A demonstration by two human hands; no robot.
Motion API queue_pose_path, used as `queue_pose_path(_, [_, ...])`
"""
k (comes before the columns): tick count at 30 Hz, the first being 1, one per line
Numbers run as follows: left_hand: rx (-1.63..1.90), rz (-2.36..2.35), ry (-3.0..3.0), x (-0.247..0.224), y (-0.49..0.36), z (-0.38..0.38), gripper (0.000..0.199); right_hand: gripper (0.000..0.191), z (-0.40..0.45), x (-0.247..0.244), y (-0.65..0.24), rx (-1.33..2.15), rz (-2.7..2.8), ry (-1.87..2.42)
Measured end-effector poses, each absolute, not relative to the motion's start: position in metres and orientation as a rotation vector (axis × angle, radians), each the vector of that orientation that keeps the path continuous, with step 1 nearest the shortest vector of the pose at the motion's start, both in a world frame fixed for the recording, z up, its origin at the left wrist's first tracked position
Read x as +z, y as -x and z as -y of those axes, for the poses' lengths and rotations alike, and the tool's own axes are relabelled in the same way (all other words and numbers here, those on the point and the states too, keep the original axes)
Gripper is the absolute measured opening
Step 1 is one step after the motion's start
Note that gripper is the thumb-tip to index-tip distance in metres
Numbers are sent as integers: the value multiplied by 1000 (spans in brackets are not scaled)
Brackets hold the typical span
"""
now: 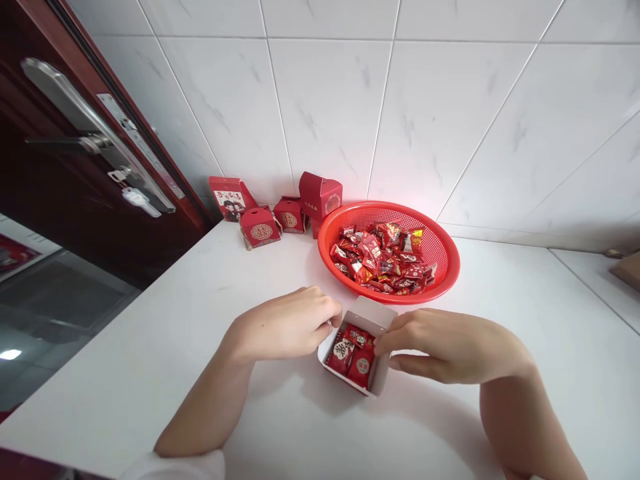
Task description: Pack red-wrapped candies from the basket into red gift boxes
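Bare forearms (pixel 215 400) frame a small white-lined red card box (pixel 381 377) of red-wrapped sweets (pixel 361 367), the left hand (pixel 295 323) with fingers curled narrow at its rim, the right hand (pixel 445 343) with fingers over the opposite wall; whether either pinches is unclear. Sweets are apparently being settled, a next move calling for fingers clear of the rim. Just beyond the grip, an oval red plastic basket (pixel 453 267) crowds the raised white flap (pixel 373 311); gold-printed red card boxes (pixel 261 228) stand farther left.
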State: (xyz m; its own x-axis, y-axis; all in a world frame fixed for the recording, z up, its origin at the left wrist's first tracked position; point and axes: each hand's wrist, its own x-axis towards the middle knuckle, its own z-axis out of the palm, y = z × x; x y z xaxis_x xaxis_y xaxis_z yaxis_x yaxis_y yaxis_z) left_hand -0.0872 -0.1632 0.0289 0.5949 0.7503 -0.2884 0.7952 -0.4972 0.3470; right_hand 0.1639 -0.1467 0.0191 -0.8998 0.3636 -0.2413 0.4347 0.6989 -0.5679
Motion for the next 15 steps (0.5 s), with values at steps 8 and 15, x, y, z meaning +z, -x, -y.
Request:
queue_pose_path(8, [-38,-1238,-2359,34,98,161,32,29,144,13,-182,-1099,-2780,-778])
queue_pose_path(15, [-102,-1307,-2359,33,102,159,25,26,147,7,-183,-1071,-2844,-920])
